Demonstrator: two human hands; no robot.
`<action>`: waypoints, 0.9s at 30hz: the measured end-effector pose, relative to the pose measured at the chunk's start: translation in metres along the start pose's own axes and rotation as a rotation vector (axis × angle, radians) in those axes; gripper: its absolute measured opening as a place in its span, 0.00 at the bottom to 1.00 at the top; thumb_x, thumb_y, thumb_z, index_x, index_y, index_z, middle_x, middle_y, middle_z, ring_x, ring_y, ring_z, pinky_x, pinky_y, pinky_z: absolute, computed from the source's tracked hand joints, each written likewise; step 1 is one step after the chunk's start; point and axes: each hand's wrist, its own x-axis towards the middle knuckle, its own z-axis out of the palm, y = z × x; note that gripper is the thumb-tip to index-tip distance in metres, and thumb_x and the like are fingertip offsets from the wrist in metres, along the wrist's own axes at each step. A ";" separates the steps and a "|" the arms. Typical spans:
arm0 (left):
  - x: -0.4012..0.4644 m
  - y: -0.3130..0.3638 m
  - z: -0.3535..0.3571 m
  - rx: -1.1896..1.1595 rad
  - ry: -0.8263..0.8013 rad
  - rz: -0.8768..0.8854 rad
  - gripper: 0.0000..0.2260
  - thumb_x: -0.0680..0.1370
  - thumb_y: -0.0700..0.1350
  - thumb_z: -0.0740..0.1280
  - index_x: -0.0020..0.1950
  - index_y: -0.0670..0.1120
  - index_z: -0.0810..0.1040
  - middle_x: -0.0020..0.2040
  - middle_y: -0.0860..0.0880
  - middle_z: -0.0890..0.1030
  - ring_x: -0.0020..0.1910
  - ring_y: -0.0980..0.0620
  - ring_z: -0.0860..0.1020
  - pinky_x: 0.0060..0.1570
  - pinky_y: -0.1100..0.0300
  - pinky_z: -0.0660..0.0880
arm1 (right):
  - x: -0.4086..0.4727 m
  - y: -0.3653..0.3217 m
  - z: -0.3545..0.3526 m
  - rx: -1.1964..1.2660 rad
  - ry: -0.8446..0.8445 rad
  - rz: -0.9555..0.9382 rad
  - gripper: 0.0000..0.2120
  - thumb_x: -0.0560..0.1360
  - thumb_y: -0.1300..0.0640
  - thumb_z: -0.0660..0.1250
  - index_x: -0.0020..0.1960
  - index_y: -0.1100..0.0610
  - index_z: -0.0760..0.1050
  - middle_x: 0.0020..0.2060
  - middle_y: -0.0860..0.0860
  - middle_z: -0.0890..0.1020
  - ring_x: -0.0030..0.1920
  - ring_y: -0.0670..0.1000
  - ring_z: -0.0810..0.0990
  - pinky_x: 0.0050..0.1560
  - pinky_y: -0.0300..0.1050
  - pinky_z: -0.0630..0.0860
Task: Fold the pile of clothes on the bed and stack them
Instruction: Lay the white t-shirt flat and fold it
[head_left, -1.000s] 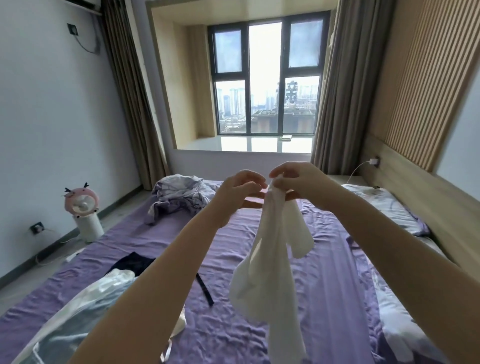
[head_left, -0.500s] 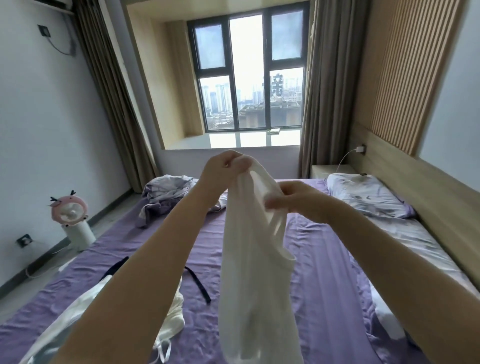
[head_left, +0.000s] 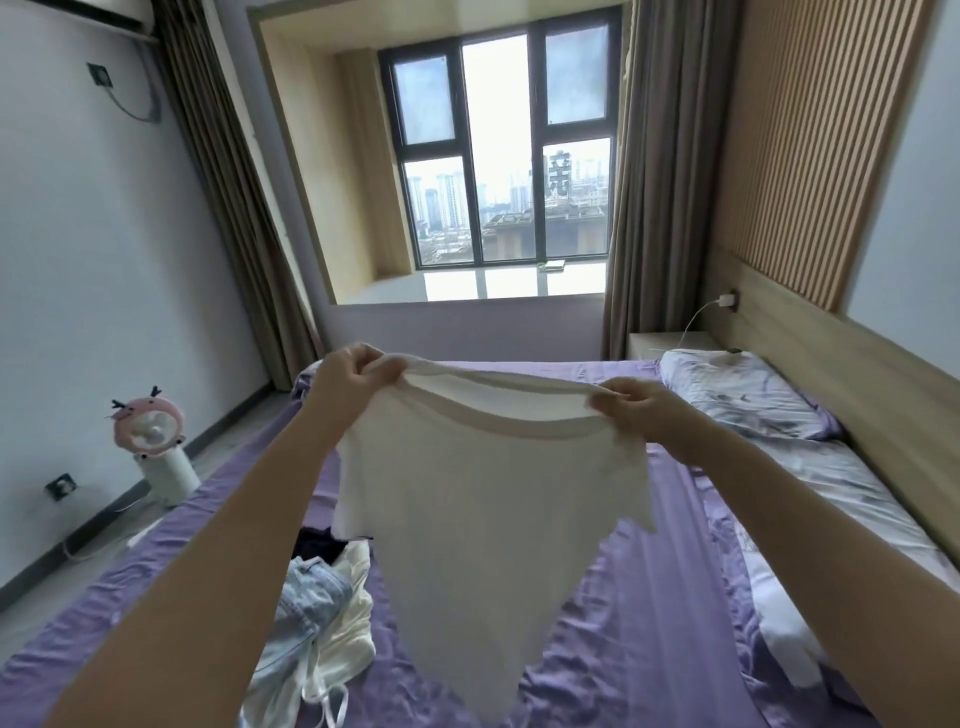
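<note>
Bedroom w/ a big window (head_left: 506, 150) at the far end, brown curtains (head_left: 654, 171) either side, slatted wood panel on the right wall. Bed (head_left: 649, 597) fills the lower part of the view, purple sheet, creased. Pillow (head_left: 743, 400) w/ a pale floral print lies at the right by the wooden headboard (head_left: 857, 374); a charger (head_left: 726, 300) is plugged in above it, white cable trailing down to the bedside ledge.

White shirt (head_left: 483, 499) is held up in the air over the middle of the bed, spread open at its top edge, rest hanging down to a narrow point near the bottom of the view. Left hand (head_left: 350, 371) grips the top-left corner, fingers curled round bunched fabric. Right hand (head_left: 631, 405) pinches the top-right edge btwn thumb & fingers. Hands well apart, so the edge btwn them is pulled fairly taut.

Pile of clothes (head_left: 322, 613) lies on the bed lower left, partly behind the left forearm: pale denim, a cream piece w/ strings, smth dark at the back.

On the floor at the left, near the wall, stands a small pink fan (head_left: 149, 431) on a white base.
</note>
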 end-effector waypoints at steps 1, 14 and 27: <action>-0.002 -0.004 -0.003 0.018 -0.040 0.015 0.06 0.75 0.46 0.71 0.43 0.43 0.80 0.35 0.50 0.77 0.33 0.57 0.72 0.31 0.74 0.67 | 0.001 -0.003 -0.001 -0.036 0.029 -0.026 0.09 0.76 0.52 0.67 0.39 0.54 0.77 0.30 0.47 0.75 0.29 0.44 0.72 0.31 0.35 0.69; -0.008 -0.037 -0.006 0.051 -0.067 -0.016 0.19 0.80 0.51 0.63 0.32 0.43 0.69 0.29 0.48 0.64 0.29 0.53 0.64 0.31 0.58 0.62 | 0.007 0.005 -0.019 -0.278 0.003 -0.103 0.14 0.70 0.55 0.75 0.32 0.56 0.72 0.27 0.45 0.71 0.29 0.42 0.68 0.32 0.33 0.64; -0.038 -0.041 0.000 0.094 -0.668 -0.061 0.13 0.68 0.51 0.77 0.50 0.59 0.80 0.38 0.56 0.74 0.37 0.55 0.71 0.37 0.69 0.69 | -0.004 0.031 -0.039 -0.293 0.180 -0.022 0.26 0.67 0.42 0.75 0.24 0.52 0.63 0.20 0.43 0.64 0.23 0.42 0.63 0.24 0.33 0.59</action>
